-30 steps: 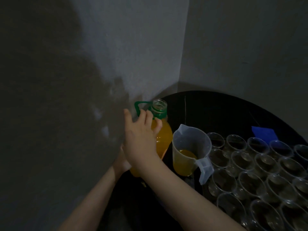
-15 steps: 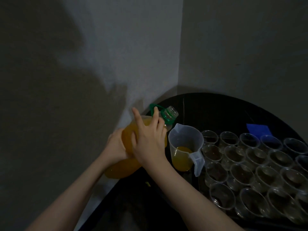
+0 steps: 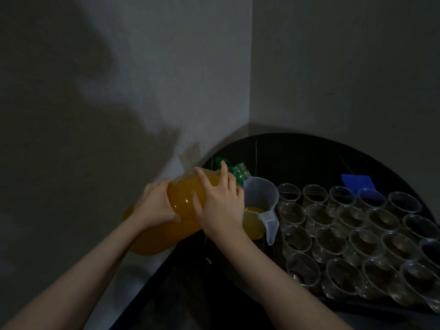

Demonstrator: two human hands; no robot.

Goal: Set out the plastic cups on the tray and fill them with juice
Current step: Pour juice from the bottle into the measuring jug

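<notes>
Head view: both hands' grip around tilted juice bottle, jug beside cups.

I see a large clear juice bottle at centre frame, full of orange juice and tipped nearly flat, its uncapped green-ringed neck aimed right over the rim of a translucent measuring jug. That jug stands upright with a little juice inside. To its right, filling the lower right of the frame, clear plastic cups stand upright in tight rows, apparently unfilled.
</notes>
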